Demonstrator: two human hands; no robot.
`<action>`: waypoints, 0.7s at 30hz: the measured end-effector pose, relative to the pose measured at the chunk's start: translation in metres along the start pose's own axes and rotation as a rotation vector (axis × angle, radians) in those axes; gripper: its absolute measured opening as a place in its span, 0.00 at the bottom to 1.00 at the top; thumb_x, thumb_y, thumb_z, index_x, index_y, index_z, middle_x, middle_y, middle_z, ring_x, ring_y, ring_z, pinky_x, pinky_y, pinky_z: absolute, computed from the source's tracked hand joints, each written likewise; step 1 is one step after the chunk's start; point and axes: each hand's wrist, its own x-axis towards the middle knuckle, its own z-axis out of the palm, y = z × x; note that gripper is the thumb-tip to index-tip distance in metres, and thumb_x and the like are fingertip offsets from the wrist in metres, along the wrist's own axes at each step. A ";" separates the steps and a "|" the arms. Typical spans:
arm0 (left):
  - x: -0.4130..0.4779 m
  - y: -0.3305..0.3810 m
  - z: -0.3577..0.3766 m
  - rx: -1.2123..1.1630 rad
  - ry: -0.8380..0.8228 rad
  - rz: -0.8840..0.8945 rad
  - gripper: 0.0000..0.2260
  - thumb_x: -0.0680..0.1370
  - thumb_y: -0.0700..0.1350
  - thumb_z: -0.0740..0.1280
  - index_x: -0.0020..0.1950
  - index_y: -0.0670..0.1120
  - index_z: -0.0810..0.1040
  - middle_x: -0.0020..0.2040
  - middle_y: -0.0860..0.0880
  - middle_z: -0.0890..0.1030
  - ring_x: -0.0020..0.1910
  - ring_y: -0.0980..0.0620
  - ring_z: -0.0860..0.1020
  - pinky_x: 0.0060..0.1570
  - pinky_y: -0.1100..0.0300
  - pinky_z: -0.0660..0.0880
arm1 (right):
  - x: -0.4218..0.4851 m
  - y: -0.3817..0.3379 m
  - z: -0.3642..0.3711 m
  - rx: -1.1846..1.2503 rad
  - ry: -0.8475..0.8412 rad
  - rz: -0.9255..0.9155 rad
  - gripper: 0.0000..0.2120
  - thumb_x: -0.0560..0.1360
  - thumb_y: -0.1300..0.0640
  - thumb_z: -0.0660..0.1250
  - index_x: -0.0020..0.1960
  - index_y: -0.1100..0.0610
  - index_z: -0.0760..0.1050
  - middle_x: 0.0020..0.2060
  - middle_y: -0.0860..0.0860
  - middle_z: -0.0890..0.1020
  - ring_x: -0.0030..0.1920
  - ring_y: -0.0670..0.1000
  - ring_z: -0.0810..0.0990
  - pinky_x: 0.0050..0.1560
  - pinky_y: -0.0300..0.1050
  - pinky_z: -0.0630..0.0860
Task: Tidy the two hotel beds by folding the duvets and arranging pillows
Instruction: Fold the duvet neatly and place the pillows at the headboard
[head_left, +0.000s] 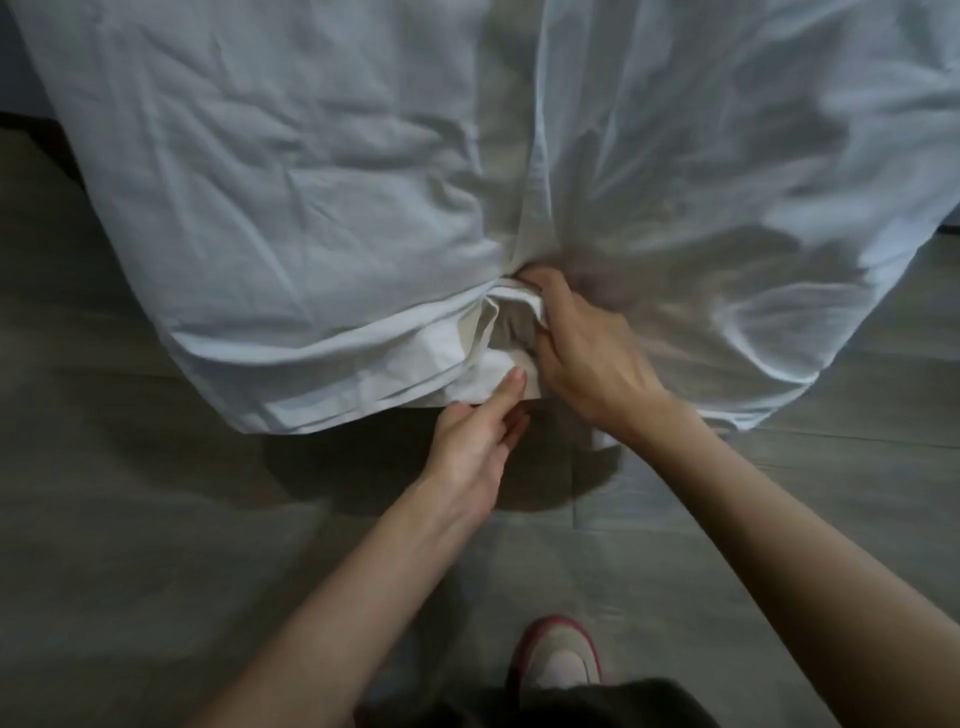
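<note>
A white duvet covers the bed and hangs over its near end, folded in layers along the lower edge. At the middle of that edge the fabric bunches into a gather. My right hand grips the bunched duvet there, fingers curled into the folds. Just below it my left hand pinches the lower hem of the duvet between thumb and fingers. The right half of the duvet is blurred. No pillows are in view.
Grey wood-look floor surrounds the foot of the bed. My shoe, pale with a red rim, stands on the floor below the hands, close to the bed's end.
</note>
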 end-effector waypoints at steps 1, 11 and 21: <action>-0.016 0.003 0.005 0.012 0.033 -0.029 0.04 0.77 0.38 0.67 0.48 0.45 0.80 0.45 0.48 0.85 0.44 0.55 0.83 0.44 0.65 0.78 | -0.014 -0.004 -0.008 0.069 -0.050 -0.024 0.22 0.78 0.59 0.59 0.71 0.57 0.61 0.56 0.60 0.79 0.50 0.64 0.79 0.45 0.50 0.72; -0.202 0.063 0.076 0.069 0.232 -0.249 0.06 0.77 0.40 0.68 0.52 0.47 0.80 0.52 0.49 0.84 0.46 0.56 0.83 0.46 0.64 0.76 | -0.112 -0.092 -0.150 0.108 -0.111 0.022 0.39 0.64 0.60 0.72 0.71 0.57 0.60 0.57 0.56 0.69 0.52 0.60 0.75 0.47 0.53 0.77; -0.381 0.197 0.170 0.387 0.186 -0.049 0.07 0.75 0.42 0.72 0.52 0.43 0.83 0.46 0.47 0.86 0.44 0.54 0.84 0.37 0.69 0.76 | -0.116 -0.203 -0.359 0.036 0.071 -0.012 0.24 0.69 0.64 0.55 0.60 0.58 0.78 0.47 0.51 0.82 0.42 0.54 0.75 0.41 0.44 0.75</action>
